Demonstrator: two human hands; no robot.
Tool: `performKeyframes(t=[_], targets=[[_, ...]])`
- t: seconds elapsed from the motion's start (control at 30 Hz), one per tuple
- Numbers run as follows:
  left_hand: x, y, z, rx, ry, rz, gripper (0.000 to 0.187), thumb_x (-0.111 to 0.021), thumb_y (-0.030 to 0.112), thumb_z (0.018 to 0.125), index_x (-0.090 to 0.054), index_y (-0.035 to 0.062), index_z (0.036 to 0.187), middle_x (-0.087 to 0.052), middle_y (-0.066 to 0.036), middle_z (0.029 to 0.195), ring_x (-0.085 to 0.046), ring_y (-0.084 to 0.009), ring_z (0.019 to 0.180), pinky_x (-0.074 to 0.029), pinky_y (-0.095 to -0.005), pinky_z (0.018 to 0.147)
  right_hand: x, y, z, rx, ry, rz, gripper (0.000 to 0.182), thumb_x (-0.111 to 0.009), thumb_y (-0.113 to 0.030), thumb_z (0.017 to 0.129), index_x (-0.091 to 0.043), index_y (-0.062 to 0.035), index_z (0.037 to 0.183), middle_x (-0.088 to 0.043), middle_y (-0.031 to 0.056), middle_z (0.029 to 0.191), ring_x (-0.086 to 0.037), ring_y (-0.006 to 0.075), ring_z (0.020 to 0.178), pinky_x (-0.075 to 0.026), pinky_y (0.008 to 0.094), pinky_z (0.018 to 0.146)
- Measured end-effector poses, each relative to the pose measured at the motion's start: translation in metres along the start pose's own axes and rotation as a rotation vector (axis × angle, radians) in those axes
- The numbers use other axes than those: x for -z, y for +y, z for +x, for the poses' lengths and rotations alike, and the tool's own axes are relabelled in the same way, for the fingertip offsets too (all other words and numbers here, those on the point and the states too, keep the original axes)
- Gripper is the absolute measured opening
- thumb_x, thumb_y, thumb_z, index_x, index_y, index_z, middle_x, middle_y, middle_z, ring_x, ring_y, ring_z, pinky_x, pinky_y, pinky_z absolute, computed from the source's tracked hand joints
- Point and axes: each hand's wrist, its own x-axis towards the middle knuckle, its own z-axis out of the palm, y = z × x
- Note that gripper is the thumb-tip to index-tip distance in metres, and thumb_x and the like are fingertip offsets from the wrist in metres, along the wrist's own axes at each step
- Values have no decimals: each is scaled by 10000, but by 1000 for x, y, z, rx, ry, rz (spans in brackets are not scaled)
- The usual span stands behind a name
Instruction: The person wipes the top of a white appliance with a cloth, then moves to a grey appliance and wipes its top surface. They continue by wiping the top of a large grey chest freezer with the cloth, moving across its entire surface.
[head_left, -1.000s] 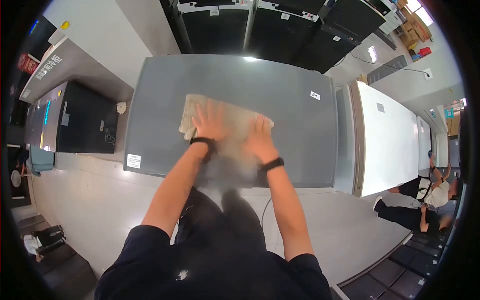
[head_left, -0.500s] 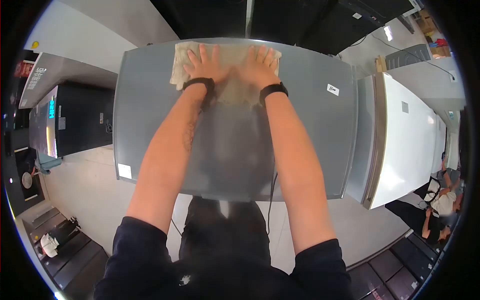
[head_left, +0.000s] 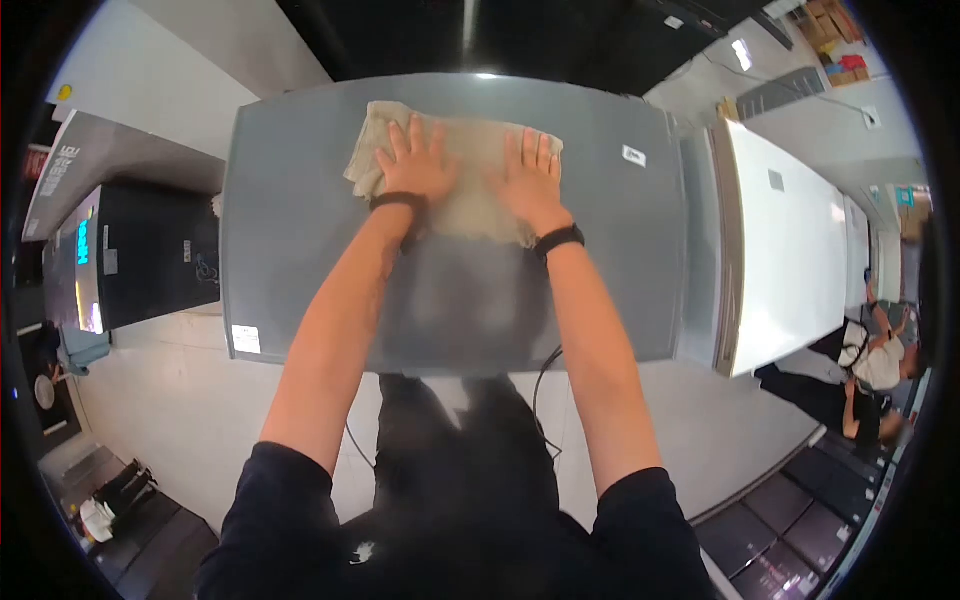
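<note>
A beige cloth (head_left: 470,205) lies spread on the grey top panel (head_left: 620,260) of a large box-shaped appliance. Flat on the cloth's left part rests my left hand (head_left: 418,170), its fingers spread and pointing away from me. My right hand (head_left: 532,185) presses on the right part, also open, palm down. Both wrists wear dark bands. Left of my left hand the cloth is bunched in folds. A small white label (head_left: 634,156) sits right of the cloth, and another white label (head_left: 246,340) is at the near left corner.
A white-topped appliance (head_left: 790,240) stands close on the right. On the left is a black appliance (head_left: 155,250) with a lit strip. Dark cabinets (head_left: 560,40) stand behind the panel. People (head_left: 865,370) are at the far right. A cable (head_left: 540,390) hangs at the near edge.
Both hands and the cloth have come back toward me from the panel's far edge. The cloth's left side is more bunched. My view has shifted slightly.
</note>
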Motion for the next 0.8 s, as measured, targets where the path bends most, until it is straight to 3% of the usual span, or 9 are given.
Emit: performKeyframes(t=[0.07, 0.13, 0.33, 0.43, 0.5, 0.6, 0.7, 0.8], targets=[[-2, 22, -28, -73, 2, 8, 749, -419, 571, 965, -245, 209, 1597, -96, -137, 1680, -7, -451, 1528, -127, -719, 1143, 11, 11, -36, -55, -111, -106, 730, -475, -473, 996, -277, -68, 1570, -204, 219, 1637, -157, 450, 1505, -150, 564, 1209], [-5, 38, -70, -103, -55, 46, 790, -422, 593, 961, -232, 169, 1600, -109, -152, 1674, 20, -450, 1529, -101, -715, 1154, 23, 13, -83, -18, 1, -94, 727, -521, -447, 978, -316, -45, 1548, -253, 237, 1611, -204, 461, 1484, -177, 576, 1198], [-44, 91, -180, -283, -73, 24, 848, -487, 573, 921, -243, 111, 1589, -85, -258, 1649, 10, -545, 1494, -144, -795, 1072, 69, 45, -227, -206, -174, 36, 819, -563, -504, 947, -267, -65, 1571, -167, 257, 1635, -141, 470, 1503, -172, 580, 1198], [-57, 150, -220, -276, -116, 63, 848, -492, 547, 920, -231, 98, 1590, -43, -286, 1643, 12, -588, 1473, -162, -811, 1047, 104, 68, -262, -342, -292, 109, 847, -605, -491, 927, -259, -65, 1573, -154, 258, 1639, -131, 469, 1507, -191, 592, 1186], [-57, 178, -233, -239, -174, 7, 843, -486, 543, 926, -224, 96, 1591, -19, -292, 1642, 17, -600, 1467, -165, -816, 1040, 98, 90, -275, -341, -239, 91, 878, -630, -488, 913, -246, -58, 1575, -157, 273, 1633, -129, 485, 1501, -191, 599, 1182], [-56, 198, -218, -212, -190, 48, 838, -479, 558, 930, -212, 130, 1599, 2, -265, 1652, 31, -585, 1474, -171, -812, 1045, 82, 117, -270, -290, -146, 40, 929, -656, -494, 895, -220, -33, 1574, -155, 304, 1619, -124, 518, 1489, -178, 600, 1183], [-31, 194, -180, -333, -233, 45, 830, -466, 588, 935, -199, 182, 1607, -15, -219, 1666, 39, -560, 1485, -169, -804, 1058, 73, 139, -242, -240, -147, -66, 976, -663, -512, 885, -193, 0, 1570, -144, 334, 1607, -109, 546, 1480, -153, 599, 1190], [-44, 191, -137, -371, -137, 86, 829, -462, 620, 932, -197, 224, 1610, -33, -172, 1677, 35, -527, 1499, -166, -790, 1078, 54, 174, -202, -191, -119, -136, 1012, -654, -538, 885, -162, 20, 1572, -114, 346, 1608, -82, 547, 1484, -134, 597, 1199]])
